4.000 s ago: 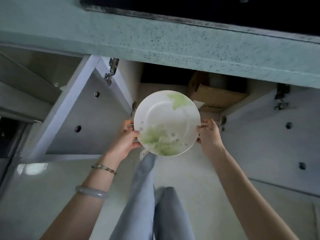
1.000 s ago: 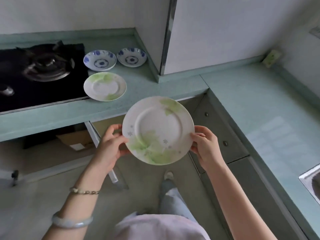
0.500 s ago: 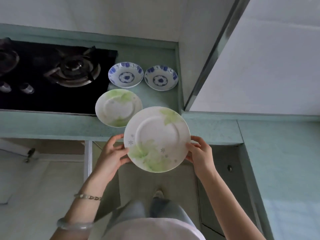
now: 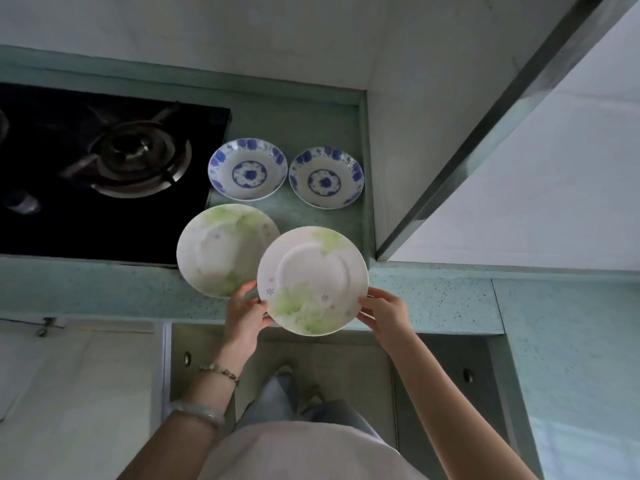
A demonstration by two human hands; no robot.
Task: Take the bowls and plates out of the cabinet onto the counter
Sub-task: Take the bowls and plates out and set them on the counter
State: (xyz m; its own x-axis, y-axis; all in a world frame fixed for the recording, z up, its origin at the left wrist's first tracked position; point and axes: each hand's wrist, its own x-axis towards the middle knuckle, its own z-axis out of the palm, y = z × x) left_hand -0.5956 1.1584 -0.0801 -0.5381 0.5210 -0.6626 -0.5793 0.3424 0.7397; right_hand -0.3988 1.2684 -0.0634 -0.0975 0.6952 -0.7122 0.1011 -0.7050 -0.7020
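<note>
A white plate with green leaf print (image 4: 312, 280) hangs over the front edge of the green counter (image 4: 433, 299). My left hand (image 4: 246, 313) grips its left rim and my right hand (image 4: 382, 311) grips its right rim. A second green-leaf plate (image 4: 221, 249) lies on the counter just to its left, partly behind it. Two blue-and-white bowls (image 4: 247, 169) (image 4: 326, 177) stand side by side farther back.
A black gas hob (image 4: 104, 174) with a burner fills the counter's left part. A white wall column (image 4: 433, 116) rises right of the bowls. Below the counter the cabinet doors (image 4: 86, 393) stand open, and my legs show between them.
The plate came out of the cabinet and rose to counter height. In the last second it moved forward over the counter edge, beside the plate lying there. Both hands kept their grip.
</note>
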